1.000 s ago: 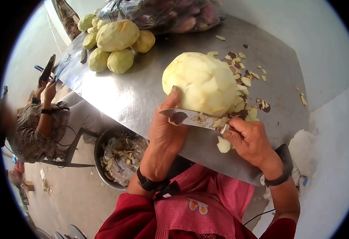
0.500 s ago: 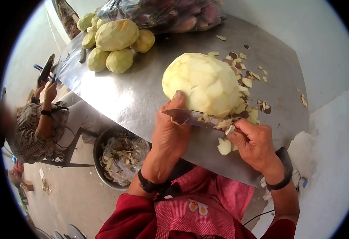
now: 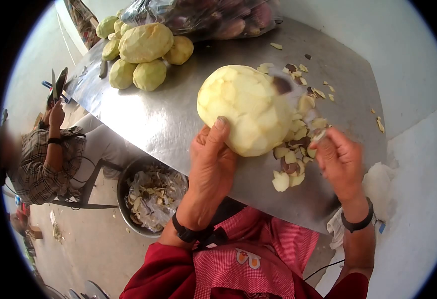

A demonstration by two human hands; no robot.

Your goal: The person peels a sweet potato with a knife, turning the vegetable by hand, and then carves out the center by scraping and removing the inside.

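A large peeled pale yellow vegetable (image 3: pixel 246 109) rests on the metal table. My left hand (image 3: pixel 212 159) grips its near left side, thumb on top. To the right, my right hand (image 3: pixel 340 154) is closed around the knife's handle (image 3: pixel 318 135); the blade is smeared by motion and points up and left, beside the vegetable's right side. Dark and pale peelings (image 3: pixel 292 164) lie between the vegetable and my right hand, with more scattered farther back.
Several peeled vegetables (image 3: pixel 146 44) and a plastic bag of purple ones (image 3: pixel 218 20) stand at the back. A bin of peelings (image 3: pixel 151 199) is below the table's left edge. A seated person (image 3: pixel 49 159) holds a knife at far left.
My right hand has moved right, and the blade has swung upward from the vegetable's near edge. The vegetable has shifted slightly left, uncovering peelings. The seated person's knife has risen.
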